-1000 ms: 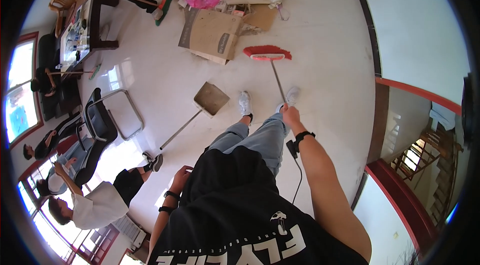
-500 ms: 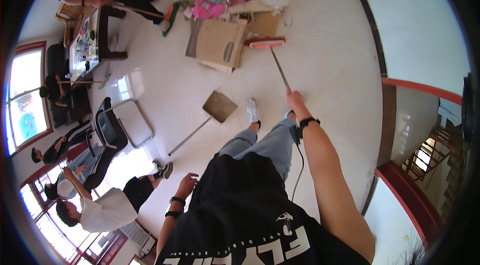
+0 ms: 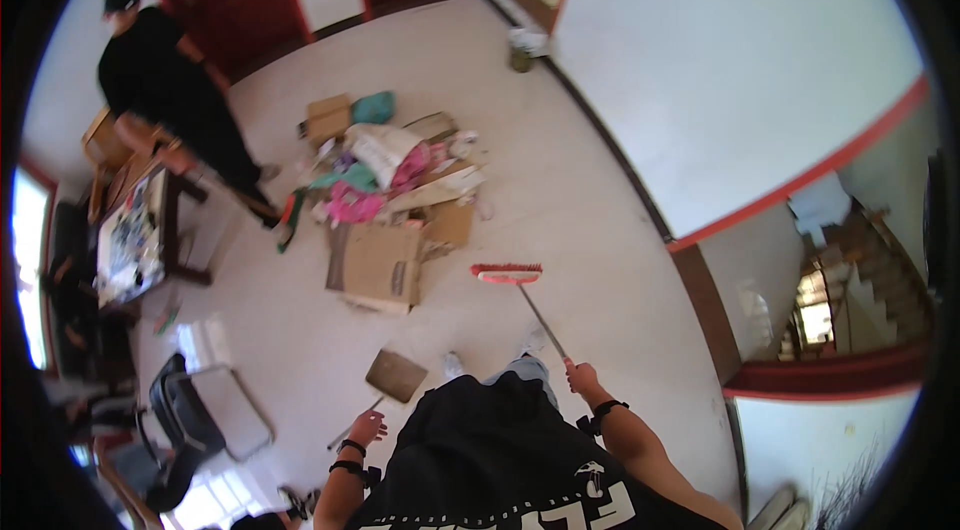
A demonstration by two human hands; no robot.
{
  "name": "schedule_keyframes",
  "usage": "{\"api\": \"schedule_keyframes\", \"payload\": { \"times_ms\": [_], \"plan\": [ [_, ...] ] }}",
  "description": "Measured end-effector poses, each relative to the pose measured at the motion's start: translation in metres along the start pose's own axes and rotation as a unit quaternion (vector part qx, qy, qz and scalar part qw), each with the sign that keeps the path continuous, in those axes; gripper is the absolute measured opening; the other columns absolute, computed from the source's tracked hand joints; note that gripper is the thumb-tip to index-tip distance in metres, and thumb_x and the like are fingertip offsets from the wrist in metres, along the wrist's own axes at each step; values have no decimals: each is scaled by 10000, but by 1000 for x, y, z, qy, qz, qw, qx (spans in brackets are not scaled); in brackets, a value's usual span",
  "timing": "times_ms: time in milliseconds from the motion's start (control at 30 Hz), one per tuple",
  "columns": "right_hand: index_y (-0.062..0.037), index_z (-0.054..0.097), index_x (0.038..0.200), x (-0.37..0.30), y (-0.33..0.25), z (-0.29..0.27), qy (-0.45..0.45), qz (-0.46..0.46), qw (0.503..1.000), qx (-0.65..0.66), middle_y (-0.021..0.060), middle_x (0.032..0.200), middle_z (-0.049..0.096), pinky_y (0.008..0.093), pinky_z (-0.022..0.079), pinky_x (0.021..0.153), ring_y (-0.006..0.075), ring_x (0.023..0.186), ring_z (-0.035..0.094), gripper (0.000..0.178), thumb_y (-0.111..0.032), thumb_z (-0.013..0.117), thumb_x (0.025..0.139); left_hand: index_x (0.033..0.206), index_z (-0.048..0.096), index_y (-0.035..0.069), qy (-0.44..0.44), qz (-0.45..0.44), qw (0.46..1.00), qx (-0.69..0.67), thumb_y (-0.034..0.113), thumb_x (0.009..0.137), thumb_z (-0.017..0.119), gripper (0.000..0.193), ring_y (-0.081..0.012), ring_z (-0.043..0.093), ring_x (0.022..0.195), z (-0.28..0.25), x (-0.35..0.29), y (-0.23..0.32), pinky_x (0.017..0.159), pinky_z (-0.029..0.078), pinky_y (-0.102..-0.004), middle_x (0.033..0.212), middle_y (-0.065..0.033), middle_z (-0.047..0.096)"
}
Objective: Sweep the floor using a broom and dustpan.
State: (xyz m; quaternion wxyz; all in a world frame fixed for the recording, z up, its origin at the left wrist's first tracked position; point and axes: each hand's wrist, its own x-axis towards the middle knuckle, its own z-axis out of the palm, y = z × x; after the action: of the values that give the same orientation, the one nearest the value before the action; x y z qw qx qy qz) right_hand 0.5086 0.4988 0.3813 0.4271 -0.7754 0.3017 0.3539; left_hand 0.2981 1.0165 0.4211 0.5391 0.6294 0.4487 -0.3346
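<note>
My right hand (image 3: 580, 377) is closed round the end of a broom's metal handle. The broom (image 3: 508, 273) has a red-and-white head with red bristles, which rests on the floor ahead of me. My left hand (image 3: 369, 427) is low at my left side, its fingers apart and holding nothing. From this angle it overlaps the dustpan's thin handle; I see no grip on it. The dustpan (image 3: 396, 376) lies on the floor ahead of that hand. Beyond it is a rubbish heap with a flattened cardboard box (image 3: 380, 265), a pink plastic bag (image 3: 354, 202) and a white sack (image 3: 383, 152).
A person in black (image 3: 165, 80) stands at the far left with a green-and-red broom (image 3: 290, 220). A cluttered table (image 3: 135, 230) and a black metal-framed chair (image 3: 190, 420) are on the left. A waste bin (image 3: 520, 58) stands by the far wall; a stairwell opens at right.
The view has tilted up, showing the doors, far wall and whole heap. The broom head now stands apart from the cardboard. My right hand keeps its hold; the left hand appears beside the dustpan handle.
</note>
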Motion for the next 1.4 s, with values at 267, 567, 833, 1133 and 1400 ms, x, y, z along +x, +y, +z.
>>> {"api": "schedule_keyframes", "payload": {
  "times_ms": [267,567,833,1133,1400],
  "plan": [
    [14,626,704,-48,43,-39,117,89,989,-5,130,568,609,379,516,585,254,525,624,551,-474,443,883,1003,529,40,-99,39,985,136,233,875,494,235,-227,629,662,4,63,116,552,527,-361,801,-133,612],
    [-24,672,799,-106,80,-25,87,14,940,-330,122,678,659,387,533,633,254,683,667,255,-168,464,831,1051,535,83,-93,58,978,175,273,867,492,267,-256,640,739,-32,57,240,647,517,-393,884,-127,628],
    [-60,686,819,-84,266,-19,11,128,975,-180,30,658,669,303,526,577,148,603,661,234,-140,467,846,1050,575,79,-169,292,829,447,233,850,476,271,-255,636,736,71,40,122,658,521,-378,883,-136,632],
    [-18,570,762,-63,376,-83,-1,92,990,109,94,581,563,337,444,433,192,463,544,253,-133,372,868,1080,611,109,-151,421,746,494,317,817,499,353,-314,609,891,189,30,-2,803,486,-379,1021,-122,644],
    [-1,489,751,-77,424,-181,-55,166,924,340,96,566,478,282,348,366,146,404,417,152,-107,441,848,1082,618,131,-203,355,809,422,333,821,499,351,-323,596,922,286,40,-36,803,487,-387,1027,-122,638]
  ]
}}
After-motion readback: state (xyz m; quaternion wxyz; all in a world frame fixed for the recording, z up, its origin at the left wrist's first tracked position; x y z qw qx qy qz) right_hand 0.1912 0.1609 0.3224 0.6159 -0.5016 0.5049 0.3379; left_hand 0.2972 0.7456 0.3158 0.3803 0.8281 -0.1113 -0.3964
